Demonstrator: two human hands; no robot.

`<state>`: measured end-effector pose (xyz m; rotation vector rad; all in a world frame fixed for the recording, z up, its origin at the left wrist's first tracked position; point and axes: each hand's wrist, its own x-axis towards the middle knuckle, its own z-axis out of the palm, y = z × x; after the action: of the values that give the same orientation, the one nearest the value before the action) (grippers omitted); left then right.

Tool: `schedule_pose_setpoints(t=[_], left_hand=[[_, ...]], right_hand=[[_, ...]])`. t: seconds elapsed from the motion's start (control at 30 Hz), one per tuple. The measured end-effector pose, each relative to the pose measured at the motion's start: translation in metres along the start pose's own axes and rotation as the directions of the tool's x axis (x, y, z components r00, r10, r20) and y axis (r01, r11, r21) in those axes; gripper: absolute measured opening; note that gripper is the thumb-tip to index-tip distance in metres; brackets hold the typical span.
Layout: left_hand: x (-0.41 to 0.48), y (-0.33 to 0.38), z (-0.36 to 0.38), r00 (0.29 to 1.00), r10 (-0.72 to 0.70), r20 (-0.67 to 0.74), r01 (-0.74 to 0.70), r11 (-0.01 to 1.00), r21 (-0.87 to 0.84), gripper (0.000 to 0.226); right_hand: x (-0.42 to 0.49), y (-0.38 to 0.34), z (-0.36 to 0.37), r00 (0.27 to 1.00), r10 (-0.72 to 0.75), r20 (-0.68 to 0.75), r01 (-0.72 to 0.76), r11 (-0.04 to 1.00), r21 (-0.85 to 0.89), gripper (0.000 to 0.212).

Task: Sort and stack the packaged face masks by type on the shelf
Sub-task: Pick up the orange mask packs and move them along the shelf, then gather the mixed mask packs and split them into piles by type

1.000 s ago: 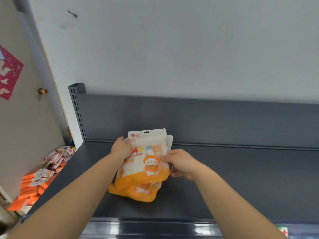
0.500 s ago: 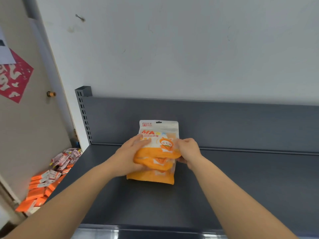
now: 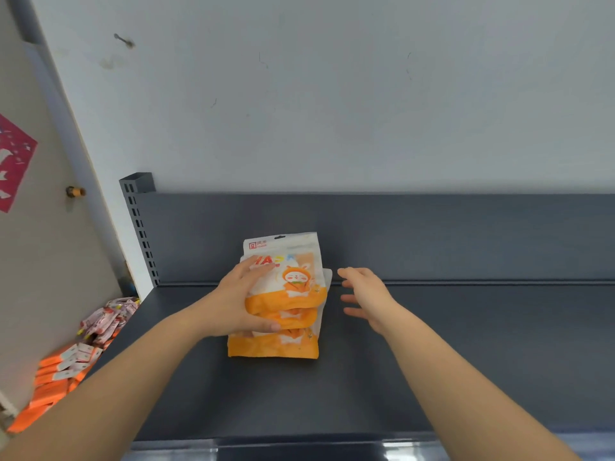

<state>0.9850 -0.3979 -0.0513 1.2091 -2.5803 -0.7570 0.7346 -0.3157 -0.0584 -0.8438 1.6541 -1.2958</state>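
A stack of orange-and-white face mask packs (image 3: pixel 294 286) with a cartoon rabbit print lies on the dark grey shelf (image 3: pixel 449 361), near its back panel. The packs overlap unevenly, the lowest one sticking out toward me. My left hand (image 3: pixel 236 301) grips the stack's left side, fingers laid across the top pack and thumb curled round the front edge. My right hand (image 3: pixel 366 294) hovers just right of the stack with fingers spread, touching nothing.
The shelf's back panel (image 3: pixel 432 234) rises behind the stack, with a slotted upright post (image 3: pixel 139 227) at the left end. Below on the left lie orange packs (image 3: pixel 56 377) and pink packs (image 3: pixel 106 317). The shelf's front lip (image 3: pixel 299 447) is close to me.
My right hand has let go of the stack and pulled away to the right, fingers opening. My left hand keeps hold. The packs now lie fanned on the shelf.
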Motion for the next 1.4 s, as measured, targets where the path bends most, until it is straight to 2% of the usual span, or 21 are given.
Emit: schedule_pose_setpoints(t=[0.13, 0.3, 0.37, 0.47, 0.57, 0.7, 0.8, 0.87, 0.97, 1.2, 1.3, 1.4], left_hand=[[-0.001, -0.002, 0.0, 1.0, -0.007, -0.013, 0.007, 1.0, 0.006, 0.127], [-0.002, -0.003, -0.004, 0.996, 0.0, -0.087, -0.003, 0.999, -0.041, 0.126], [-0.004, 0.002, -0.006, 0.992, -0.001, -0.128, -0.004, 0.999, -0.034, 0.118], [-0.002, 0.017, -0.008, 0.977, 0.011, -0.211, -0.018, 0.999, -0.03, 0.089], [0.009, 0.038, -0.009, 0.958, 0.042, -0.284, -0.044, 0.999, -0.001, 0.07], [0.03, 0.081, -0.002, 0.951, 0.088, -0.296, -0.079, 0.996, 0.045, 0.064], [0.051, 0.116, 0.015, 0.971, 0.108, -0.214, -0.06, 0.974, 0.22, 0.074], [0.067, 0.143, 0.031, 0.991, 0.057, -0.121, -0.013, 0.941, 0.339, 0.082], [0.087, 0.186, 0.064, 0.998, -0.003, -0.069, 0.034, 0.888, 0.459, 0.077], [0.128, 0.302, 0.157, 0.999, -0.04, -0.024, 0.047, 0.897, 0.44, 0.079], [0.141, 0.348, 0.188, 0.999, -0.046, -0.026, 0.053, 0.929, 0.366, 0.08], [0.15, 0.385, 0.207, 0.997, -0.069, -0.026, 0.073, 0.957, 0.28, 0.077]], right_hand=[[-0.005, 0.006, 0.001, 0.997, -0.043, 0.062, 0.047, 0.997, -0.059, 0.041], [-0.008, 0.005, 0.001, 0.996, -0.064, 0.059, 0.071, 0.99, -0.121, 0.038], [-0.009, 0.006, -0.003, 0.996, -0.082, 0.047, 0.089, 0.981, -0.171, 0.035], [-0.01, 0.008, -0.017, 0.987, -0.16, 0.033, 0.162, 0.94, -0.301, 0.041], [-0.012, 0.007, -0.042, 0.969, -0.248, 0.016, 0.227, 0.859, -0.458, 0.049], [-0.016, 0.003, -0.097, 0.958, -0.286, 0.021, 0.236, 0.747, -0.622, 0.052], [-0.021, -0.002, -0.148, 0.949, -0.314, 0.029, 0.224, 0.61, -0.76, 0.052], [-0.024, -0.004, -0.186, 0.942, -0.334, 0.032, 0.208, 0.504, -0.838, 0.053], [-0.027, -0.003, -0.248, 0.944, -0.325, 0.054, 0.184, 0.385, -0.904, 0.057], [-0.046, 0.007, -0.406, 0.953, -0.282, 0.108, 0.166, 0.19, -0.968, 0.062], [-0.047, 0.008, -0.467, 0.963, -0.257, 0.076, 0.136, 0.227, -0.964, 0.064], [-0.047, 0.009, -0.507, 0.973, -0.232, 0.016, 0.108, 0.39, -0.915, 0.068]])
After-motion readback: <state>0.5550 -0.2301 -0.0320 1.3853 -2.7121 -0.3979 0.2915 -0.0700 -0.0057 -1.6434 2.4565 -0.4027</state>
